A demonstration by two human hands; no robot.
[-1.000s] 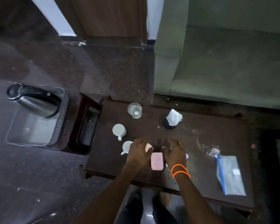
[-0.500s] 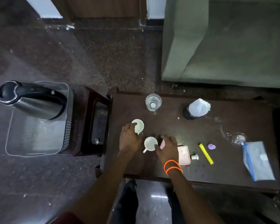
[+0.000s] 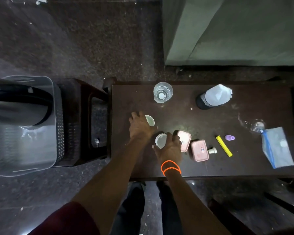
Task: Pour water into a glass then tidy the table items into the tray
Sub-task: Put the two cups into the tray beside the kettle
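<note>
Cups: near cup (image 3: 160,141) clasped at its rim by right hand (image 3: 170,148), fingers curled round it, orange bands (image 3: 171,167) on the wrist; far cup (image 3: 149,120) gripped from the left by left hand (image 3: 140,128), fingers wrapped on its side. Both white, upright, open mouths up, on the table's left half, close together. Dark brown wooden table (image 3: 244,168), scuffed and speckled. Just right of the near cup, two pink boxes (image 3: 199,150) side by side, then a small white cap (image 3: 212,150), a yellow stick (image 3: 224,146), a purple cap (image 3: 229,137), a blue-edged pouch (image 3: 277,147) near the right end. Farther back, glass (image 3: 163,92) holding water, standing alone; to its right a dark holder with tissue (image 3: 214,96). Left of the table, a dark stool (image 3: 85,122); on it a clear tray (image 3: 24,126) with a kettle (image 3: 19,106) inside. Dark speckled floor (image 3: 85,39) beyond; green sofa (image 3: 236,31) at far right.
</note>
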